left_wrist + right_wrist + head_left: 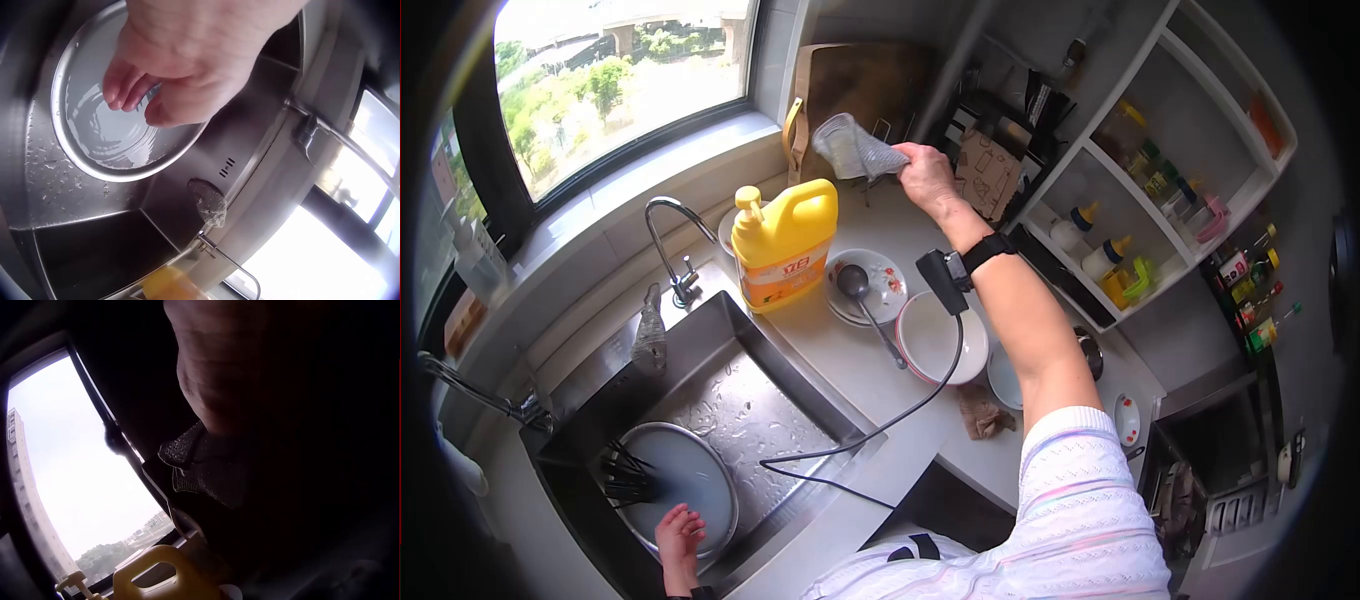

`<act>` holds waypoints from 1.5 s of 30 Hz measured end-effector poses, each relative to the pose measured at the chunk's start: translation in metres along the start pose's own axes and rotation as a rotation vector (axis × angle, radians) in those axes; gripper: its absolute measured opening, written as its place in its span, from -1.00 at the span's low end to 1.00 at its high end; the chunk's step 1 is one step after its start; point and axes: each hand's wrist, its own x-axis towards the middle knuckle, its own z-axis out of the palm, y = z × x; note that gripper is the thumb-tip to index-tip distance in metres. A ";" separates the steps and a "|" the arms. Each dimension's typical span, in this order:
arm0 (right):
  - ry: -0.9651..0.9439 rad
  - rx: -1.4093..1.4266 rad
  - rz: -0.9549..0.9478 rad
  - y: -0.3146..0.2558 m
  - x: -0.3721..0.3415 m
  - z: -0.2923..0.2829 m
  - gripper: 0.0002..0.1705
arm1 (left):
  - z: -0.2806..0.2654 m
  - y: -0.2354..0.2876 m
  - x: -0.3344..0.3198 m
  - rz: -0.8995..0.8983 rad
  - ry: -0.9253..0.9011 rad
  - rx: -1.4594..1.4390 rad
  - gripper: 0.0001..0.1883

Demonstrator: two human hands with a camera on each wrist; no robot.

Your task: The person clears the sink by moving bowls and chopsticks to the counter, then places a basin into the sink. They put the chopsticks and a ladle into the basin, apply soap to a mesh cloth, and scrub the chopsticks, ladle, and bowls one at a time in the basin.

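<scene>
My right hand (928,178) grips one end of a grey dishcloth (855,148), raised over the back of the counter. The cloth's other end spreads out to the left, in front of a brown cutting board (855,90). In the right wrist view the cloth (209,469) is dark beneath the hand. My left hand (680,540) is over a round metal basin (725,475) in the sink, its fingers loosely bent and holding nothing. Cloudy water fills the basin (59,103), and dark thin utensils (628,472) lean in it.
A yellow detergent jug (785,245) stands beside the faucet (685,285). Right of it are a flowered plate (887,280) with a ladle (855,285), a white bowl (945,340) and a brown rag (983,415). A cable (880,440) crosses the sink's edge (860,425).
</scene>
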 end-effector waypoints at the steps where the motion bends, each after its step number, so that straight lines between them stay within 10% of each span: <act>1: 0.051 -0.041 0.064 0.017 0.002 -0.005 -0.70 | -0.005 -0.001 0.004 0.017 0.071 -0.017 -0.79; 6: -0.455 -0.293 0.112 0.061 -0.016 -0.041 -0.04 | -0.044 -0.017 0.027 -0.011 0.321 -0.043 -0.77; 12: -0.660 0.371 0.153 -0.061 -0.062 -0.070 -0.47 | -0.052 -0.016 0.032 0.055 0.466 -0.020 -0.87; 14: -0.942 0.594 0.026 -0.106 -0.100 -0.055 -0.54 | -0.050 -0.011 0.043 0.016 0.519 -0.120 -0.54; 19: -1.643 0.437 -0.111 -0.198 -0.208 0.040 -0.54 | -0.048 -0.010 0.069 0.027 0.375 -0.329 -0.16; 23: -1.848 0.088 -0.450 -0.208 -0.247 0.107 -0.53 | -0.074 -0.004 0.067 0.045 0.165 -0.276 -0.11; 26: -1.895 0.045 -0.303 -0.192 -0.227 0.076 -0.55 | -0.071 0.004 0.057 0.046 0.269 -0.332 -0.11; 36: -1.009 -0.105 0.948 -0.025 -0.246 -0.179 -0.57 | -0.071 0.003 0.087 0.040 0.261 -0.444 -0.73; 41: -0.717 -0.320 1.085 0.028 -0.251 -0.310 -0.64 | -0.073 0.008 0.086 0.018 0.139 -0.385 -0.46; 45: -0.752 -0.315 0.753 -0.026 -0.213 -0.239 -0.65 | -0.064 0.014 0.083 0.077 0.187 -0.407 -0.78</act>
